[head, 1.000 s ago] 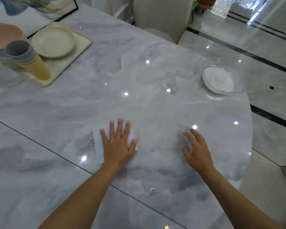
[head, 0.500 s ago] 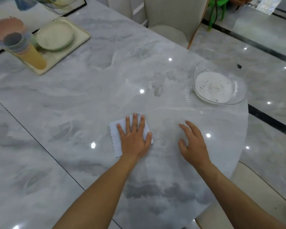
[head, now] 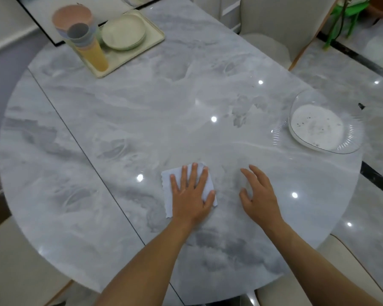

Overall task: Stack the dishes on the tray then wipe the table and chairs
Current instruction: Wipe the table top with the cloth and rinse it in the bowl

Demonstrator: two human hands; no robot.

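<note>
My left hand point(head: 191, 195) presses flat, fingers straight, on a pale blue cloth point(head: 169, 191) lying on the grey marble table point(head: 142, 120). My right hand point(head: 258, 195) rests beside it on the tabletop with fingers spread and slightly bent, holding nothing. At the far left stands a cream tray point(head: 152, 44) with stacked cream plates point(head: 124, 35), a stack of cups point(head: 89, 47) with a yellow one at the bottom, and stacked bowls with a pink one point(head: 72, 16) on top.
A clear glass dish point(head: 349, 138) with white residue sits near the table's right edge. Cream chairs stand at the far side point(head: 272, 27), near left point(head: 18, 261) and near right point(head: 345, 272). A dark seam point(head: 82, 149) crosses the tabletop.
The view has shifted, so the tray and glass dish sit differently in frame. My left hand keeps pressing the cloth, which slid a little rightwards towards my right hand.
</note>
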